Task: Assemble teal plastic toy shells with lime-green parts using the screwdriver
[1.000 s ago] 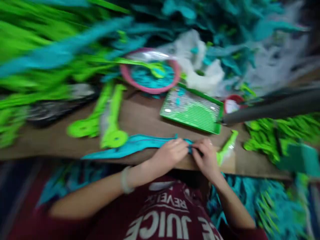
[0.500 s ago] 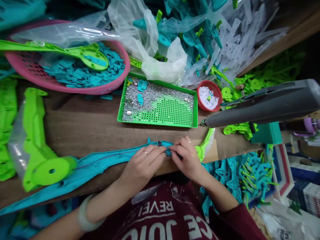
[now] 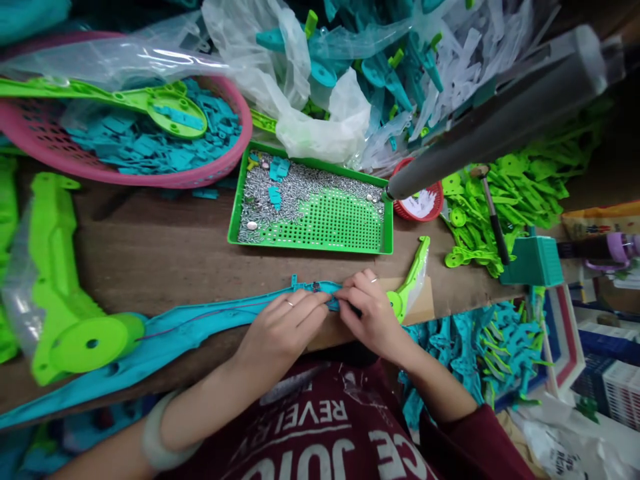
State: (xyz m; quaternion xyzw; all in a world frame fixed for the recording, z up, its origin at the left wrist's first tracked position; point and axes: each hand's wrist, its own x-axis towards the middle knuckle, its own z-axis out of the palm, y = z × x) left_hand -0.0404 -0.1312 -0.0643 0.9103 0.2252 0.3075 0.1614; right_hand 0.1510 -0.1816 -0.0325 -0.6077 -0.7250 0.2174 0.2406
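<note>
Pinching the teal blade [image 3: 200, 330] at its hub end, both hands meet over the table edge.

Left hand [image 3: 283, 327] lies flat on the blade, fingers closed down on it; right hand [image 3: 370, 313] pinches a small fitting at the hub, fingertips clenched, the part itself too small to identify. A thin wire already runs along the blade away from the grip; the blade lies uncovered, so assembly appears partway. Just beyond the grip sits the green tray [image 3: 235, 213] of metal pieces; a green blade [image 3: 413, 280] lies right of it.

Maroon tee w/ white print, pale bangle [image 3: 155, 433].
</note>
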